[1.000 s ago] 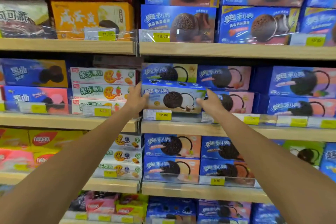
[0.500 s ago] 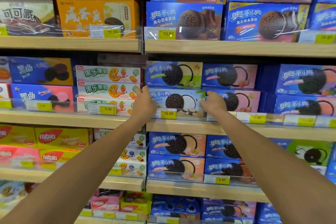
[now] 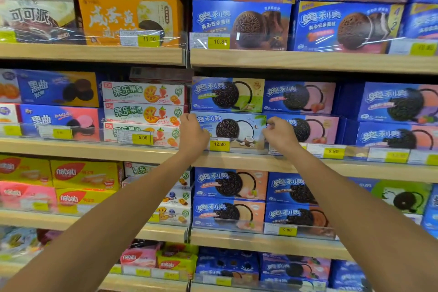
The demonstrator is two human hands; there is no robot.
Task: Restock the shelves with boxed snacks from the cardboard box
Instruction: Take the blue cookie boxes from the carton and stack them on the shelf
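Left hand (image 3: 193, 134), right hand (image 3: 279, 134) curled at cookie box (image 3: 233, 129) ends, grip hidden, cannot tell

two hands (image 3: 193, 135) (image 3: 279, 134), one coconut box (image 3: 237, 129)

**Pale wood shelving from edge to edge**

Tiers of light wooden shelf boards (image 3: 94, 54) run across the whole view, split into a left and a right bay by a dark upright gap (image 3: 187, 19). Along their front edges stand clear plastic rails (image 3: 78, 134) carrying yellow price labels (image 3: 219, 144). Bright, even light glares off the plastic.
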